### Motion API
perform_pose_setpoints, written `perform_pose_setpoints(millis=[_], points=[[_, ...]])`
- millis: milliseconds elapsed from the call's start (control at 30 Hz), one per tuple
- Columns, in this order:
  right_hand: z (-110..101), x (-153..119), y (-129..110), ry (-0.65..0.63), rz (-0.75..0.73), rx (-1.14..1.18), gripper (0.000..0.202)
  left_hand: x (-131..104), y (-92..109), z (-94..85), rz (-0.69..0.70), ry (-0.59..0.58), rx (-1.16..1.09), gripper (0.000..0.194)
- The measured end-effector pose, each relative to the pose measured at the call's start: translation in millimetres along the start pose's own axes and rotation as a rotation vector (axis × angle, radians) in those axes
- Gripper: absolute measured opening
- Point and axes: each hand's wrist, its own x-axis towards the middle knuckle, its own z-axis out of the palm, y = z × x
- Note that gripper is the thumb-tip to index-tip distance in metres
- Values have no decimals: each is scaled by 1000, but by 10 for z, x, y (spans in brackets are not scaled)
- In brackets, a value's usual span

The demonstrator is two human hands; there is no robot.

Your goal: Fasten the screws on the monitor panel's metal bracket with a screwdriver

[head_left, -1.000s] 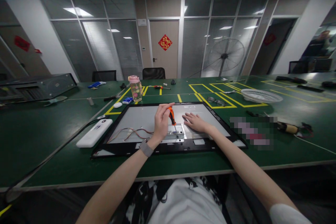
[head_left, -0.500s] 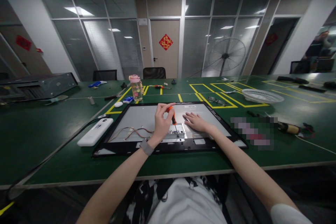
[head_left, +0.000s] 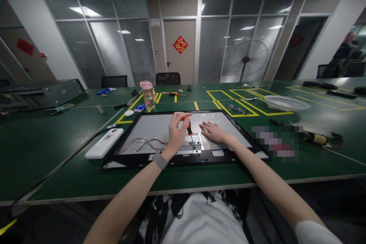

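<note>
My left hand [head_left: 177,131] is closed around the orange handle of a screwdriver [head_left: 189,127]. The shaft points down, its tip at a small metal bracket with a circuit board [head_left: 197,142] near the front edge of a flat display panel [head_left: 154,126]. Whether the tip sits in a screw is too small to tell. My right hand [head_left: 213,131] lies flat on the panel's grey back, right of the bracket, fingers stretched out and holding nothing. Thin coloured wires [head_left: 143,143] run left from the bracket across the panel.
Left of the panel lie a white power bank [head_left: 105,144] and a black cable. Behind it stand a pink-lidded bottle [head_left: 148,97], a blue box [head_left: 140,108] and another screwdriver [head_left: 174,94]. Glasses [head_left: 236,109], a white basket [head_left: 286,103] and a tan cylindrical tool [head_left: 314,138] are at right.
The screwdriver's handle has turned slightly in my left hand, its tip still at the bracket. My right hand stays flat on the panel.
</note>
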Motion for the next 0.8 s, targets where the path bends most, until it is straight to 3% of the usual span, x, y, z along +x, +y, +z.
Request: perform_pose_setpoints(millis=[233,400,667,800], points=[[9,5,11,1,0,-7,60,36,-19,0,-80,25,-73,25],[4,1,10,-5,4,-6,59,35,-33,-9,-42,54,4,19],[6,2,2,-1,4,-16,60,10,-29,31,-149,8,-203,27],[1,-3,-3,-6,7,-13,60,9,-33,29,-120,-14,-181,25]])
